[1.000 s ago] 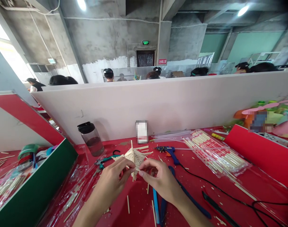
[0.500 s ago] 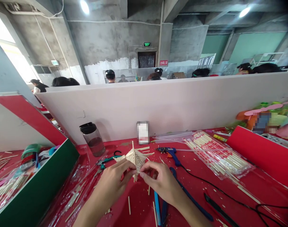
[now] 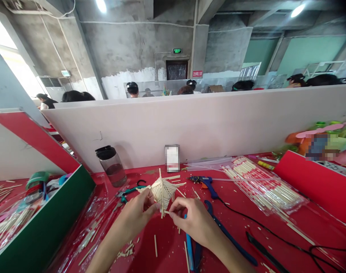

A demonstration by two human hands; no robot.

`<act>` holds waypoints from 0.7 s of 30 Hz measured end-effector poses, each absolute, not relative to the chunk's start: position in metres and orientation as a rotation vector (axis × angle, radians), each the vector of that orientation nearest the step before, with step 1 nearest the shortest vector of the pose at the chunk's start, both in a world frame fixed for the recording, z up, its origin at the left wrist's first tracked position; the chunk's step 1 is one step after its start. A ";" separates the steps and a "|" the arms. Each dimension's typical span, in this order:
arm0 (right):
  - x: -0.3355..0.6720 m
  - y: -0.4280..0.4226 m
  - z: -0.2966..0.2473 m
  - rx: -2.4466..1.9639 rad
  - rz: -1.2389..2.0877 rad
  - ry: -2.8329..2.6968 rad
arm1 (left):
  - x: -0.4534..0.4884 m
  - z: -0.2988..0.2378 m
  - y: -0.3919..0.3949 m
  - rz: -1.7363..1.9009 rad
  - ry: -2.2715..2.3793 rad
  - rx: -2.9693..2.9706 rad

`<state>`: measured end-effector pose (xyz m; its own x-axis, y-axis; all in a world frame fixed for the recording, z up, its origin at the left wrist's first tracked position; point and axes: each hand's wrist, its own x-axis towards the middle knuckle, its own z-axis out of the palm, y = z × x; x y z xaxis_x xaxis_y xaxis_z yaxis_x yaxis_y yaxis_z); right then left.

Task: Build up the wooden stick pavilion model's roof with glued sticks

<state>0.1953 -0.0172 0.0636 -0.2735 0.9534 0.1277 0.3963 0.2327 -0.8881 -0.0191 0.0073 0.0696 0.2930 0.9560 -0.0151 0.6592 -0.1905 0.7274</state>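
Observation:
A pale star-shaped model point(image 3: 163, 190) built of thin wooden sticks is at the middle of the red table, one point upward. My left hand point(image 3: 139, 210) is closed on its left side, thumb and fingers at the lower part. My right hand point(image 3: 187, 214) pinches a short wooden stick point(image 3: 167, 212) whose tip reaches the lower point of the model. Part of the model's left side is hidden behind my left fingers. Below my hands lie a loose stick point(image 3: 155, 245) and small broken bits point(image 3: 129, 249).
A blue glue gun point(image 3: 205, 182) with a black cable lies right of the model, near bagged sticks point(image 3: 269, 185). Pliers point(image 3: 130, 191) and a dark-lidded bottle point(image 3: 112, 167) stand left. A white partition point(image 3: 190, 125) closes the back; a green-sided box point(image 3: 62, 220) is left.
My right hand has moved slightly down, and a short stick now shows in its fingertips. My left hand has shifted left and down, uncovering more of the model's front.

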 end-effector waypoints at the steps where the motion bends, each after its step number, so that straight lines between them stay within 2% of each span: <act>1: 0.196 -0.017 0.064 -1.246 0.992 -1.800 | -0.018 0.068 0.008 0.613 1.428 1.917; 8: 0.193 -0.014 0.062 -1.235 1.017 -1.784 | -0.019 0.054 0.013 0.761 1.364 1.834; 21: 0.190 -0.015 0.055 -1.248 0.980 -1.776 | -0.016 0.057 0.013 0.727 1.302 1.804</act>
